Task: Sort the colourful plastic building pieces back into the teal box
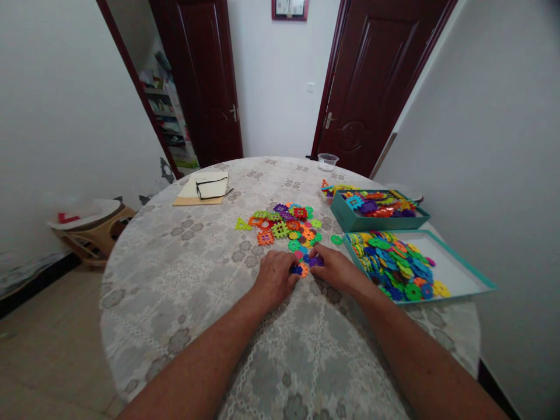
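My left hand [276, 273] is curled low over the table, its thumb and fingers closed on a dark blue disc [297, 270]. Right beside that disc is an orange notched disc [303, 269]. My right hand [333, 266] pinches a purple plastic piece [315, 261], whose exact shape is partly covered by the fingers. Just beyond both hands lies a loose pile of interlocking pieces, among them a lime square frame [280, 230], an orange square frame [265, 237] and a green disc [293, 245].
On the right, a teal box [350, 220] holds square pieces; a shallow lid [464, 274] in front holds many discs. Black eyeglasses [213, 188] rest on a notebook [188, 190] at the back left. A clear plastic bowl [328, 161] stands at the far edge of the round table [175, 291].
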`<state>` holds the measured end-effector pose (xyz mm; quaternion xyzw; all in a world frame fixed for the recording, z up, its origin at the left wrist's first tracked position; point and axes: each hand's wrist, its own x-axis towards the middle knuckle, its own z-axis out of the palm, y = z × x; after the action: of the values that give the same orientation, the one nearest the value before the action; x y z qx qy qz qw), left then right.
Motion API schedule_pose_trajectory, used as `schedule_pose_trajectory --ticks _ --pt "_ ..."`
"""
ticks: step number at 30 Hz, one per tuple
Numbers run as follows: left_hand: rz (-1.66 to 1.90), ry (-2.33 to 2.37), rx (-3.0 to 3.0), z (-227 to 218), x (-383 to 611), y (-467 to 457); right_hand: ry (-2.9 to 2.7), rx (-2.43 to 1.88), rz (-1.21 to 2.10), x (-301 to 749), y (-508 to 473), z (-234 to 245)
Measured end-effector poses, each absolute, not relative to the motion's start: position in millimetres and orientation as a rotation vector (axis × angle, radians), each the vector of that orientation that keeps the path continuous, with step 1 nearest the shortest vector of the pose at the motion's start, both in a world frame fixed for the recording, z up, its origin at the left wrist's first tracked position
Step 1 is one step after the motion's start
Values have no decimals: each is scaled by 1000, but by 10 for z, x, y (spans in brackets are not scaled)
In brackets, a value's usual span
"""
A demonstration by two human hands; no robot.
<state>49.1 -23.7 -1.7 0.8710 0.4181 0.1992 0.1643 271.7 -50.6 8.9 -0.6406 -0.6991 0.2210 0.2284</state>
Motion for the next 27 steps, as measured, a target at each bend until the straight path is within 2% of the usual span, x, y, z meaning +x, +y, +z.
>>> schedule_pose_trajectory --ticks 4,9,12,20,27 --pt "575 1170 2471 -28 485 -228 -1828 -1730 590 2836 -514 114" --pt "588 1142 2505 -93 480 -200 -1768 -1951 309 2920 -500 75" --pt "588 1148 2511 -107 480 -189 -1802 -2039 273 2901 -510 24" --pt "544 1146 2546 -82 482 -194 -1846 -2014 349 2939 -500 26" --pt "511 1149 2527 -33 488 -210 -1813 -1860 608 2806 -549 65"
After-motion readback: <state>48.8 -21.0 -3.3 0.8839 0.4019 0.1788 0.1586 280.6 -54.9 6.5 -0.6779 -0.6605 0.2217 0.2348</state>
